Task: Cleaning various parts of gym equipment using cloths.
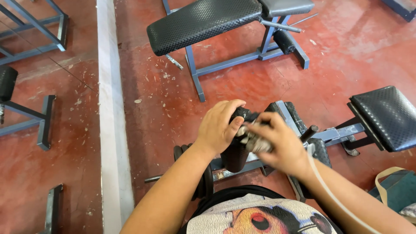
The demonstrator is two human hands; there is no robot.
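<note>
A: Quick pass. Hands?

B: Two, both the wearer's. Left hand (pixel 219 125) is cupped over the top of a black padded roller (pixel 236 149), fingers curled down around its upper end, thumb on the near side. Closed grip, touching the pad.

A: Right?

B: Right hand (pixel 277 143) is just beside the left, fingers wrapped around a crumpled grey rag (pixel 253 139) pressed against the same roller. Blurred, so I can't tell how tight the hold is, but the rag is inside the fingers.

A: Where's the roller?

B: Upright in front of the person's chest, between both hands, standing on a blue-grey metal frame (pixel 242 167) on the red floor (pixel 151 112).

A: Counts, go.

B: One roller in hand, one rag. Padded benches: one long black bench (pixel 203 19) top centre on blue legs, one black seat pad (pixel 388 115) on the right. One more black pad (pixel 6 82) at the left edge. Stack of dark weight plates (pixel 203 182) near the left forearm; count unclear, they overlap.

A: Anything else?

B: One white painted stripe (pixel 112 130) running down the floor. One thin pale cord (pixel 329 190) along the right forearm. One tan strap (pixel 385 184) bottom right. Printed shirt (pixel 255 216) at the bottom edge.
</note>
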